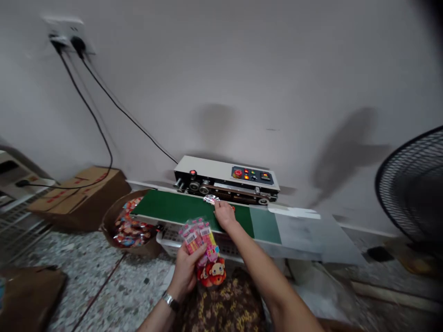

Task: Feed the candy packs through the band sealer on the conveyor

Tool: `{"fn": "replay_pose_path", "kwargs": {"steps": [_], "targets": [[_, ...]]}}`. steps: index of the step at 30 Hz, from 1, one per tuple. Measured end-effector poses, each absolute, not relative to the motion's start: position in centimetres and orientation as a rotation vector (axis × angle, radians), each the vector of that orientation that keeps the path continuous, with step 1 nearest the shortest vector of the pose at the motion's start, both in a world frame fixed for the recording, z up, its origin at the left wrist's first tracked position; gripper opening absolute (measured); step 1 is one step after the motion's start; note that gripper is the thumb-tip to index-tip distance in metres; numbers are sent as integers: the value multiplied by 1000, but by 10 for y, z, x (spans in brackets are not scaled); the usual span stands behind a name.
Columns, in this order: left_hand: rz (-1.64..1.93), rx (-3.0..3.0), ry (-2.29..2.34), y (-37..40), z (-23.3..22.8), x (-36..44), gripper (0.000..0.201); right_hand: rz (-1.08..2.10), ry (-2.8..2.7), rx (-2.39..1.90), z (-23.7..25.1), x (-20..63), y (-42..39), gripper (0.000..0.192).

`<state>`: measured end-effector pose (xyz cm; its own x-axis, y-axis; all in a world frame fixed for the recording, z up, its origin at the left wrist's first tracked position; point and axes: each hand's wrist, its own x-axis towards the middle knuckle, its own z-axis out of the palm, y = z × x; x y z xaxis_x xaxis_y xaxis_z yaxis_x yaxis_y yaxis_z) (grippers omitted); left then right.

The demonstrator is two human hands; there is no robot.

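My left hand (pixel 187 268) is closed round a fanned bunch of pink printed packets (pixel 202 237), with cartoon faces at their lower end. It is held in front of the belt's near edge. Over the green conveyor belt (pixel 166 206), my right hand (pixel 224 214) pinches a shiny packet (pixel 212 199) whose silvery end points at the sealing machine (pixel 221 173). Most of that packet is hidden under my fingers; a bit of orange shows beside them. On the machine's panel, a red knob (pixel 237 173) and small lights glow.
Left of the belt, an open carton (pixel 109 226) holds several colourful packets. A closed cardboard box (pixel 79 198) stands behind it. Below the belt is a white basket (pixel 169 242). A clear sheet (pixel 304 235) extends the belt rightward, towards a black fan (pixel 415 193). Cables run to the wall socket (pixel 69 34).
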<state>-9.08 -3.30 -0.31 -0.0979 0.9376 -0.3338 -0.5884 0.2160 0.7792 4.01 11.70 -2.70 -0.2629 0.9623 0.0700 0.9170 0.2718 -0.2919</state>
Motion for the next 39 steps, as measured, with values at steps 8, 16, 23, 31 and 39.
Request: {"fn": "replay_pose_path", "kwargs": {"steps": [8, 16, 23, 31, 39], "targets": [[1473, 386, 1118, -46, 1, -171, 43, 294, -2342, -1551, -31, -40, 143, 27], [1320, 608, 859, -19, 38, -178, 40, 1086, -1540, -998, -18, -3, 71, 21], [1069, 702, 719, -7, 45, -131, 37, 1722, -1038, -820, -10, 37, 11, 30], [979, 691, 624, -13, 30, -72, 33, 1400, -1122, -1058, -15, 94, -12, 31], [993, 658, 712, -9, 24, -33, 31, 568, -1386, -1582, -20, 168, -4, 29]]}}
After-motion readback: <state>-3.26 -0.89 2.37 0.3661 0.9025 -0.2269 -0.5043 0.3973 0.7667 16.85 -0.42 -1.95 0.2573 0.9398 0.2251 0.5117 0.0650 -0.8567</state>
